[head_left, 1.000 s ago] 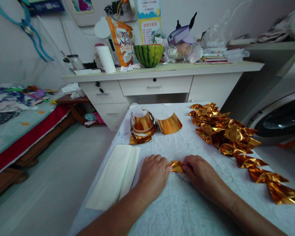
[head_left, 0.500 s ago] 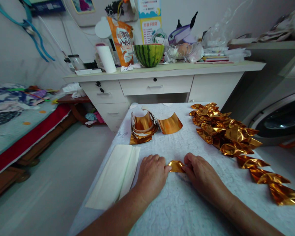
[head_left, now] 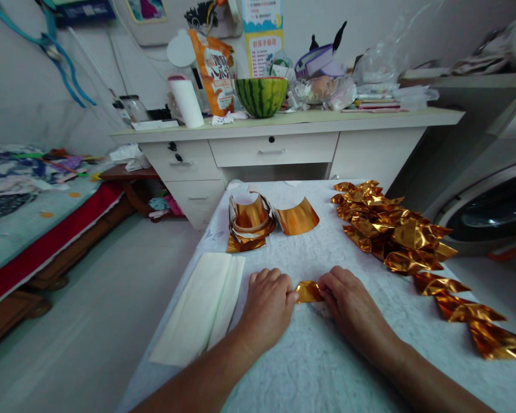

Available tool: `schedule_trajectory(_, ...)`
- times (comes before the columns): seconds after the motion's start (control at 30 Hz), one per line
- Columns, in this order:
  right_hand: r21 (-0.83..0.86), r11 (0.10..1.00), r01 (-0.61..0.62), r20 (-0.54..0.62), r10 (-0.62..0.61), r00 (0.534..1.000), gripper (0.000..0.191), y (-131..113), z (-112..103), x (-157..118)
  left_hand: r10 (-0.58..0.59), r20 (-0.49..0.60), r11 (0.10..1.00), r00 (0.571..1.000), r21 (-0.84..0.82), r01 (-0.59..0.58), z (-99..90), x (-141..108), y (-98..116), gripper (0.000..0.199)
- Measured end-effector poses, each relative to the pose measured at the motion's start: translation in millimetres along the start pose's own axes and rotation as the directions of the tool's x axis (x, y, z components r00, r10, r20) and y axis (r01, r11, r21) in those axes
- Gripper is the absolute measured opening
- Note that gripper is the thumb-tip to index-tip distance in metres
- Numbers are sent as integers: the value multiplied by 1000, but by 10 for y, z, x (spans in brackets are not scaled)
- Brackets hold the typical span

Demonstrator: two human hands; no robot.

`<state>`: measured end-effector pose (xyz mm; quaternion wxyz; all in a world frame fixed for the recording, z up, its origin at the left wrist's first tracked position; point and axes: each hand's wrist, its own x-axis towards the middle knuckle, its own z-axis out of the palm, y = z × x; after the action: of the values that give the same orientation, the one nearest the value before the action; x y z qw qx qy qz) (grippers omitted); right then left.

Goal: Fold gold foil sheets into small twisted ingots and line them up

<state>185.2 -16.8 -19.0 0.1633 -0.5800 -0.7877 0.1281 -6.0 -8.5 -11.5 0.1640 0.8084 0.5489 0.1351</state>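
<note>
Between my two hands is a small piece of shiny gold foil paper (head_left: 308,291), its ends hidden under my fingers. My left hand (head_left: 268,307) is closed, with thumb and fingers pinching the left end. The right end is pinched by my right hand (head_left: 351,301), whose fingers curl over it. Beyond my hands lie a curled stack of gold foil sheets (head_left: 250,221) and one loose curved gold foil sheet (head_left: 298,217). A long heap of folded gold foil pieces (head_left: 406,235) runs down the right side.
Folded off-white paper (head_left: 193,310) lies left of my left forearm on the cloth-covered table (head_left: 292,367). Behind stands a white desk (head_left: 270,150) bearing a halved watermelon (head_left: 261,96) and an orange snack bag (head_left: 215,74). A washing machine (head_left: 490,195) is at right, a bed (head_left: 47,229) at left.
My right hand's fingers have shifted slightly left and curled down over the foil's right end. The left hand stays nearly in place, still pinching. The other things are unmoved.
</note>
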Motion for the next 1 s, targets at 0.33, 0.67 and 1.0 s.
schedule_trajectory(0.33, -25, 999, 24, 28, -23, 999, 10, -132, 0, 28, 34, -9, 996, 999, -79, -35, 43, 2, 18, 9)
schedule_trajectory(0.67, -124, 991, -53, 33, 58, 998, 8, -219, 19, 48, 47, 13, 989, 999, -140, -45, 6, 21, -11, 10)
schedule_trajectory(1.0, -148, 988, -46, 13, 49, 999, 15, -212, 43, 52, 77, 120, 980, 990, -194, -53, -90, 135, -88, 4)
